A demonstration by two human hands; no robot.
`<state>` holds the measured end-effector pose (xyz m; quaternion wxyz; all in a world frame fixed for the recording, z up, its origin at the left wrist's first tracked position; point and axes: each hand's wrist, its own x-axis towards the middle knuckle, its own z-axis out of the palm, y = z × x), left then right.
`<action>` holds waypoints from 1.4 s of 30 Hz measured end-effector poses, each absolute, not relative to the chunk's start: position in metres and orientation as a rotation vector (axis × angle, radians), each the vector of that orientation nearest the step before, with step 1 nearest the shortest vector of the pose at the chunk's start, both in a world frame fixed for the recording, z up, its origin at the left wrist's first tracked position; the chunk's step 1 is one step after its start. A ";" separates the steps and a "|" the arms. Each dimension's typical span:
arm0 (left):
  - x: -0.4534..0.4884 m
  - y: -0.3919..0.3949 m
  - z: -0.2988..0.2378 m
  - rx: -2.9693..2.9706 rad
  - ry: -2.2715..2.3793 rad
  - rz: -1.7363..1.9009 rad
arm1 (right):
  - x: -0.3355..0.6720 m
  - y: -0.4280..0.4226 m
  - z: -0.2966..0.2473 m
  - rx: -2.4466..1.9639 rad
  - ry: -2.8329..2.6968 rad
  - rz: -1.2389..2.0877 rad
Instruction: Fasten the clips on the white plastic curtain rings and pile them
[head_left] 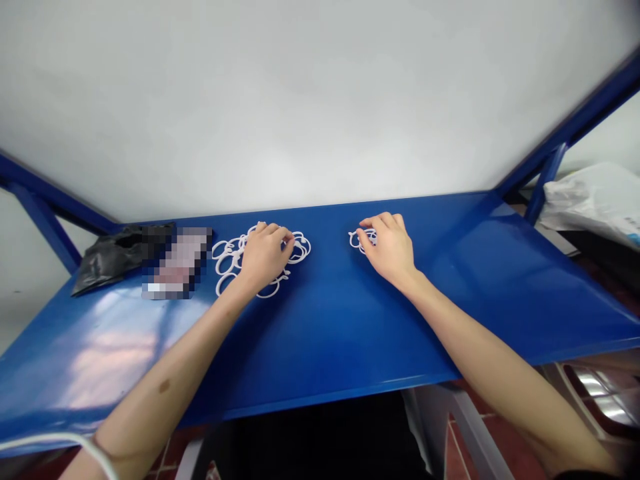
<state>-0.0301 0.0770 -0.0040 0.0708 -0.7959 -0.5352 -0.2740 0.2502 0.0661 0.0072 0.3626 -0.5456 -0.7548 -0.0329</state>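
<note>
A loose pile of white plastic rings with small tabs (225, 283) lies on the blue table, left of the middle. Over this pile is my left hand (265, 252), its fingers bent and a small gap between thumb and forefinger. No ring shows clearly held in it, and the hand hides part of the pile. To the right, a smaller group of similar white rings (355, 239) lies by the fingertips of my right hand (393, 247). That hand's thumb and fingers are curved and apart, partly covering the group.
On the left of the blue table (330, 333) lie a black plastic bag (107, 260) and a pixelated flat object (180, 263). A white panel (310, 100) rises behind, between blue frame bars. Clear plastic bags (595, 200) are beyond the right end. A white cable (55, 438) crosses at lower left.
</note>
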 end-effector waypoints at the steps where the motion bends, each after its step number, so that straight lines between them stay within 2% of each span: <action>1: -0.029 0.074 -0.002 -2.395 -1.604 -0.864 | 0.247 0.063 0.008 -1.350 -1.967 -0.071; 7: -0.020 0.037 0.015 -2.239 -1.708 -1.193 | 0.223 0.035 0.009 -1.050 -2.211 0.285; 12: -0.020 0.006 0.007 -2.456 -1.481 -1.182 | 0.208 0.018 0.001 -1.002 -2.292 0.558; 18: -0.020 -0.007 -0.002 -2.622 -1.159 -1.149 | 0.206 0.018 0.001 -0.956 -2.327 0.561; 42: -0.017 -0.016 0.011 -2.819 -1.254 -1.251 | 0.208 0.025 -0.006 -0.933 -2.256 0.640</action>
